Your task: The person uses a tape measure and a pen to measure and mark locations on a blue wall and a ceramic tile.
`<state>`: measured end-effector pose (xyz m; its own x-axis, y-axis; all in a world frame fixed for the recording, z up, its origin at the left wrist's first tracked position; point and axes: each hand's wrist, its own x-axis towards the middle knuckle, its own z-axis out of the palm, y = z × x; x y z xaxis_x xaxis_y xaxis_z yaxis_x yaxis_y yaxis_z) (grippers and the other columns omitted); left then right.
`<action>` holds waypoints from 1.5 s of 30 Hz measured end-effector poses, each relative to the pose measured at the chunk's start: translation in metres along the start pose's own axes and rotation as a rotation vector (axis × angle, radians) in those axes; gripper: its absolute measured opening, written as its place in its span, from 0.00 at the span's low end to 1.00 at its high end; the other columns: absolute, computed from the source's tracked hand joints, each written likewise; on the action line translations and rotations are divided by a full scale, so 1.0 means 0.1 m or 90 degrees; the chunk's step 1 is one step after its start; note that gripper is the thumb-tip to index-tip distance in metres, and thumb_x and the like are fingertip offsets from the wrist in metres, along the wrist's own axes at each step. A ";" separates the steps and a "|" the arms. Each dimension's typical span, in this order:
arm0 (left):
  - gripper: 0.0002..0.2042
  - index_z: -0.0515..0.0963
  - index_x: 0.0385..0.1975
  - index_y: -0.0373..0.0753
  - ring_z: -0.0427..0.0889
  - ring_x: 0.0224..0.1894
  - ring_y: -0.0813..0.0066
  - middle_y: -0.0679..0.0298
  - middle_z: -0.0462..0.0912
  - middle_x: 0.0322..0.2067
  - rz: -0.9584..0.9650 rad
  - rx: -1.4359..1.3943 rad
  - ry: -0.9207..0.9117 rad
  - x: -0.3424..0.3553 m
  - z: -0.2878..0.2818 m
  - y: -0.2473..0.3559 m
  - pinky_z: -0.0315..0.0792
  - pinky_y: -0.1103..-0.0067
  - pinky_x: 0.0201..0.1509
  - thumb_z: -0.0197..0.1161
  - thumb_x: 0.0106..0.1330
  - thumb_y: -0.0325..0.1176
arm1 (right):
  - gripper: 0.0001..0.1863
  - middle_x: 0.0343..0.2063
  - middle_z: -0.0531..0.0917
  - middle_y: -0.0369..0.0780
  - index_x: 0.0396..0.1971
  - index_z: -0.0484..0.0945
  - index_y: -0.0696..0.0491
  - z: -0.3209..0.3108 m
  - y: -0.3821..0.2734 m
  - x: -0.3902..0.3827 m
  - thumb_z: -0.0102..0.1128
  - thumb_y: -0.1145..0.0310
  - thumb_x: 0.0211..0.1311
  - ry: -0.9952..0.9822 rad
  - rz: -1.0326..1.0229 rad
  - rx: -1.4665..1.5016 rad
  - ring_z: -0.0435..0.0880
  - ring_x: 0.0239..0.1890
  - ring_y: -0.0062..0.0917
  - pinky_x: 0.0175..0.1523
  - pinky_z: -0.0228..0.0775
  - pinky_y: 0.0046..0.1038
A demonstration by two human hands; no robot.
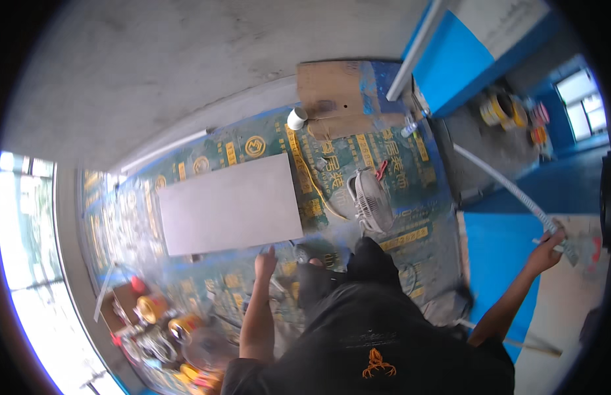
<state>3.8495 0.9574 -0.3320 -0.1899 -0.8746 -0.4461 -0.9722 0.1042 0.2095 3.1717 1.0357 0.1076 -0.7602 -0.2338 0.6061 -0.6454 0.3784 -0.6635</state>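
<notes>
My right hand [547, 251], far out at the right, is closed round the lower part of a long, pale, ribbed-looking strip [499, 176]. The strip slants up and left from my hand, slightly curved, its far end hanging free. My left hand [266, 262] is in front of my body with its fingers curled in and one digit sticking up; nothing shows in it. Just beyond it, a large pale rectangular board [229, 207] lies flat on the floor covering. A grey-white fan [370, 201] is on the floor ahead of my legs.
Green printed sheeting [253, 146] covers the floor. A yellow cord [310, 172] runs between a white cup-shaped container [297, 118] and the fan. Flattened cardboard [331, 89] is by the far wall. A cluttered box [121, 306] stands at lower left; several buckets [496, 110] stand at right.
</notes>
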 end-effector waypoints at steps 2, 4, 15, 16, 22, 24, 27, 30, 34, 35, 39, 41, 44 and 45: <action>0.14 0.76 0.46 0.39 0.82 0.33 0.49 0.47 0.82 0.30 0.002 -0.194 0.023 0.64 -0.59 -0.01 0.75 0.58 0.36 0.53 0.69 0.40 | 0.23 0.28 0.81 0.34 0.39 0.83 0.57 -0.04 -0.60 -0.11 0.47 0.52 0.74 0.021 0.022 0.025 0.71 0.23 0.17 0.31 0.72 0.22; 0.14 0.75 0.44 0.37 0.81 0.37 0.45 0.46 0.82 0.31 0.111 -0.212 0.118 1.21 -1.34 0.39 0.74 0.57 0.39 0.51 0.70 0.41 | 0.22 0.27 0.80 0.34 0.39 0.82 0.57 -0.04 -0.79 -0.22 0.47 0.54 0.74 0.056 0.040 0.046 0.71 0.23 0.17 0.32 0.72 0.22; 0.17 0.76 0.49 0.35 0.77 0.54 0.52 0.52 0.79 0.48 0.447 -0.147 0.396 1.92 -4.05 1.90 0.71 0.66 0.56 0.67 0.61 0.32 | 0.15 0.30 0.72 0.36 0.36 0.70 0.52 1.30 -0.62 -1.02 0.48 0.54 0.75 -0.065 0.371 0.731 0.58 0.18 0.14 0.25 0.54 0.19; 0.17 0.76 0.49 0.35 0.77 0.54 0.52 0.52 0.79 0.48 0.453 -0.145 0.388 1.98 -4.15 1.94 0.71 0.66 0.56 0.67 0.61 0.32 | 0.15 0.28 0.71 0.35 0.34 0.70 0.51 1.46 -0.61 -1.13 0.48 0.54 0.74 -0.126 0.393 0.795 0.57 0.17 0.12 0.24 0.52 0.19; 0.09 0.82 0.39 0.38 0.85 0.37 0.61 0.56 0.84 0.33 0.383 -0.140 -0.122 2.65 -4.54 2.01 0.77 0.72 0.42 0.69 0.60 0.31 | 0.15 0.23 0.71 0.34 0.32 0.71 0.50 2.37 -0.68 -1.63 0.48 0.54 0.75 -0.049 0.607 0.703 0.58 0.15 0.13 0.22 0.52 0.18; 0.06 0.83 0.33 0.39 0.85 0.33 0.60 0.59 0.84 0.29 0.512 -0.132 -0.103 3.04 -4.63 2.14 0.77 0.71 0.38 0.68 0.60 0.33 | 0.15 0.24 0.73 0.34 0.32 0.72 0.50 2.45 -0.53 -1.80 0.49 0.54 0.74 0.003 0.638 0.663 0.59 0.14 0.12 0.20 0.51 0.18; 0.07 0.81 0.26 0.40 0.84 0.32 0.57 0.60 0.82 0.26 0.690 0.024 -0.166 3.63 -4.57 2.42 0.75 0.67 0.34 0.64 0.62 0.36 | 0.16 0.26 0.76 0.34 0.34 0.73 0.51 2.63 0.00 -2.55 0.49 0.54 0.74 0.074 0.750 0.634 0.62 0.15 0.11 0.19 0.51 0.16; 0.10 0.78 0.22 0.40 0.83 0.31 0.55 0.60 0.81 0.24 0.882 0.061 -0.224 4.22 -4.54 2.61 0.74 0.63 0.32 0.61 0.62 0.36 | 0.15 0.25 0.76 0.33 0.34 0.74 0.51 2.48 -0.19 -3.95 0.50 0.54 0.74 0.265 0.908 0.583 0.64 0.15 0.11 0.18 0.51 0.15; 0.06 0.79 0.23 0.40 0.84 0.30 0.57 0.58 0.82 0.23 1.067 0.264 -0.410 4.86 -4.85 2.51 0.76 0.64 0.33 0.60 0.58 0.33 | 0.14 0.20 0.71 0.30 0.30 0.72 0.48 2.50 -1.80 -6.06 0.55 0.54 0.71 0.474 1.023 0.535 0.62 0.14 0.11 0.16 0.50 0.15; 0.06 0.80 0.24 0.40 0.85 0.29 0.59 0.58 0.82 0.23 1.114 0.343 -0.439 4.85 -4.94 2.50 0.76 0.65 0.33 0.60 0.58 0.33 | 0.14 0.19 0.69 0.30 0.29 0.71 0.47 2.60 -2.24 -6.31 0.56 0.54 0.70 0.495 1.077 0.567 0.61 0.13 0.11 0.16 0.49 0.15; 0.05 0.82 0.26 0.41 0.85 0.31 0.62 0.60 0.83 0.25 1.165 0.443 -0.469 4.71 -5.13 2.23 0.77 0.67 0.34 0.60 0.58 0.32 | 0.13 0.17 0.63 0.29 0.30 0.69 0.47 3.05 -3.27 -6.71 0.55 0.55 0.71 0.641 1.215 0.476 0.56 0.14 0.11 0.16 0.46 0.16; 0.07 0.82 0.27 0.40 0.85 0.33 0.60 0.59 0.83 0.27 1.132 0.404 -0.431 4.81 -5.08 1.88 0.77 0.67 0.35 0.61 0.60 0.35 | 0.14 0.17 0.61 0.28 0.30 0.68 0.47 3.25 -3.52 -6.86 0.54 0.53 0.71 0.637 1.208 0.456 0.56 0.14 0.11 0.16 0.44 0.16; 0.09 0.81 0.29 0.40 0.85 0.33 0.60 0.58 0.83 0.28 1.052 0.444 -0.367 5.10 -5.10 1.43 0.76 0.67 0.35 0.62 0.63 0.39 | 0.14 0.17 0.62 0.28 0.31 0.69 0.47 3.65 -3.60 -7.06 0.54 0.54 0.71 0.668 1.215 0.535 0.57 0.15 0.10 0.17 0.45 0.15; 0.11 0.80 0.31 0.39 0.85 0.33 0.60 0.58 0.82 0.30 1.043 0.493 -0.398 5.18 -5.09 1.34 0.76 0.66 0.36 0.63 0.63 0.42 | 0.14 0.18 0.63 0.28 0.31 0.69 0.47 3.76 -3.62 -7.19 0.54 0.54 0.71 0.633 1.208 0.574 0.56 0.15 0.10 0.17 0.45 0.15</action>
<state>3.6906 0.2778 -0.0922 -0.6927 0.5346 -0.4842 0.3762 0.8405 0.3898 3.9243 0.7301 -0.2528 -0.2538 0.2339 -0.9386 0.4178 -0.8486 -0.3245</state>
